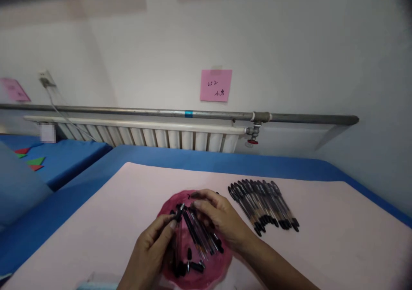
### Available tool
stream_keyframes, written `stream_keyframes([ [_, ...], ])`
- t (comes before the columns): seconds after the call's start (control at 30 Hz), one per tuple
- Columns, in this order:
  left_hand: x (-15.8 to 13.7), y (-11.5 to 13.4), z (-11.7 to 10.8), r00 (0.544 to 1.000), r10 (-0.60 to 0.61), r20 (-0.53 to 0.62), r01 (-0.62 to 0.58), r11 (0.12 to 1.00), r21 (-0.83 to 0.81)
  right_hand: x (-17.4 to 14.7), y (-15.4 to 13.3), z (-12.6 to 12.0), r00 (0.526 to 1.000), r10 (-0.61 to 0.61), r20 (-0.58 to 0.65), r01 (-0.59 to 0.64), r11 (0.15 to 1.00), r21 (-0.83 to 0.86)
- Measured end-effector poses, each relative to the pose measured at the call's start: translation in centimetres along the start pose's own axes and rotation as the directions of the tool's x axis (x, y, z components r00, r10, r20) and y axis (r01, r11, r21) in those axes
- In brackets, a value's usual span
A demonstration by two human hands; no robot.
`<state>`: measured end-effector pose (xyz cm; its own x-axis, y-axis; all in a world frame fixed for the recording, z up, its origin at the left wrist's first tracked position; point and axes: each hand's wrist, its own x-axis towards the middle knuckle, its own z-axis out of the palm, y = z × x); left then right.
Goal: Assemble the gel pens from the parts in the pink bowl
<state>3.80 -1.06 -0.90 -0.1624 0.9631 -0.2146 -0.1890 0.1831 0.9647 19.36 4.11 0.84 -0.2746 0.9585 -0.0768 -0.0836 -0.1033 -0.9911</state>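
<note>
The pink dish (214,273) is sitting at six o'clock in the view, resting on a pale pink sheet (337,230) that is covering most of a blue table (257,163). At the dish's nine o'clock side, the left hand (151,245) is pinching a small black pen part (179,215) with a silvery tip between thumb and forefinger, holding it over the dish. At the two o'clock side, the right hand (222,219) is arching over the contents with its fingers bent; the fingertips are blending with dark pieces around them, so I cannot tell whether they are gripping anything. Between the hands, slim pen tubes (198,234) are lying in a slanting bundle, running roughly from eleven towards five o'clock. Loose black pieces (196,266) are resting near the dish's six o'clock rim. At two o'clock from the dish, apart from the hands, a row of pens (254,200) is lying side by side on the sheet, also slanting from eleven to five. Beyond the table, towards twelve o'clock, a white radiator (188,140) is standing below a metal pipe (144,112), and a pink note (216,85) is hanging on the wall above.
</note>
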Motion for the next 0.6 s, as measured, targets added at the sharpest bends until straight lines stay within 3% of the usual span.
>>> stream_keyframes([
  [0.23, 0.7, 0.8, -0.6, 0.981, -0.189, 0.051, 0.192, 0.979, -0.063, 1.3, 0.8, -1.6, 0.992, 0.026, -0.124, -0.032, 0.998, -0.048],
  [0.47, 1.1, 0.7, -1.0, 0.983, -0.170, 0.074, 0.179, 0.974, -0.136, 1.7, 1.4, -2.2, 0.993, -0.004, -0.118, -0.006, 0.996, -0.085],
  [0.6, 1.0, 0.9, -1.5, 0.992, -0.121, 0.038, 0.126, 0.974, -0.188, 1.7, 0.8, -2.7, 0.982, -0.111, -0.149, 0.084, 0.981, -0.177],
])
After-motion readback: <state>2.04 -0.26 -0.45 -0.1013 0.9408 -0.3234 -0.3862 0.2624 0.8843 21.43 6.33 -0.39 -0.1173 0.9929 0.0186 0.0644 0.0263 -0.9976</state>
